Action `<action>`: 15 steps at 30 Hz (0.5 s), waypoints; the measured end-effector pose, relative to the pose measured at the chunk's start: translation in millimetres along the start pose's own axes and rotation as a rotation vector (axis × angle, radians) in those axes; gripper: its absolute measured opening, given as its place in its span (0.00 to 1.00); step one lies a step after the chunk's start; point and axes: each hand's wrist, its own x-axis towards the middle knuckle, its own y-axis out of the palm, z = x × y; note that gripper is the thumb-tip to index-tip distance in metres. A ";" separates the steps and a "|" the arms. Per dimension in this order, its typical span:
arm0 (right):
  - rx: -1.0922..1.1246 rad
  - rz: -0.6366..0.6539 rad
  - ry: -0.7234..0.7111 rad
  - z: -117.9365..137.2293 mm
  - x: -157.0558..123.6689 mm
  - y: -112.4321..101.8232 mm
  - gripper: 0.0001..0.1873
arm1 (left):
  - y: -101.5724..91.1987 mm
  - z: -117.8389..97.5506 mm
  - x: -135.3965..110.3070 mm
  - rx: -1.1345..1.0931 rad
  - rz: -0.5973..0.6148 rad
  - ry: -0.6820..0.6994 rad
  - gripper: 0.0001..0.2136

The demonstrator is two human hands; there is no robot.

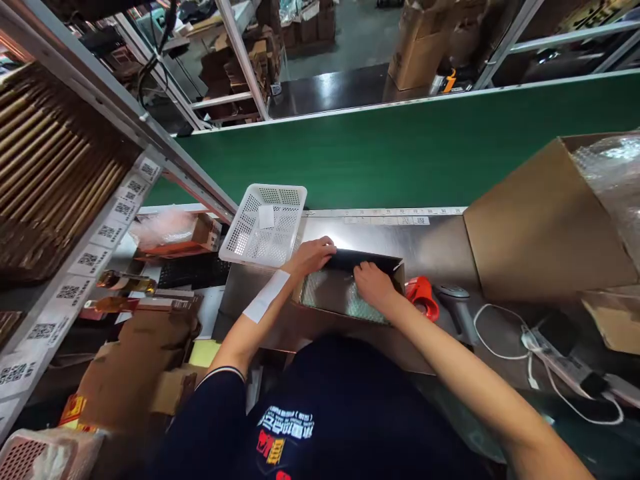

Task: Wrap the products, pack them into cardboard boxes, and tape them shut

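Observation:
An open cardboard box (397, 272) lies on the steel worktop in front of me, lined with bubble wrap (333, 297). A dark flat item (357, 260) sits at the box's far end. My left hand (313, 255) rests on the box's far left corner, fingers curled over the dark item's edge. My right hand (373, 283) is inside the box, fingers bent down on the bubble wrap beside the dark item. A white label strip is stuck on my left forearm (265, 297).
A white plastic basket (264, 223) stands left of the box. A red tape dispenser (423, 297) and a barcode scanner (457, 310) with cables lie to the right. A large cardboard carton (545, 223) sits at right. A green conveyor belt (425, 150) runs behind. Shelving with QR labels (90, 257) is at left.

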 end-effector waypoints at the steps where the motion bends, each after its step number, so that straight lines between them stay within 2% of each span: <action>1: -0.010 -0.007 0.001 2.5 0.3 2.0 0.19 | 2.2 1.0 0.8 -0.026 -0.003 -0.011 0.10; 8: -0.101 -0.049 -0.020 6.5 -11.3 11.9 0.22 | 10.4 6.0 -2.1 -0.164 -0.122 -0.058 0.09; 12: -0.146 -0.072 -0.082 5.0 -24.1 18.3 0.25 | 7.9 -6.2 -15.6 -0.024 -0.248 0.083 0.07; 13: -0.131 -0.040 -0.086 4.0 -27.5 18.2 0.24 | 7.5 -12.6 -20.5 0.018 -0.245 0.135 0.07; 15: -0.090 0.060 -0.076 1.0 -33.9 14.5 0.22 | 7.2 -26.7 -31.1 0.071 -0.156 0.209 0.10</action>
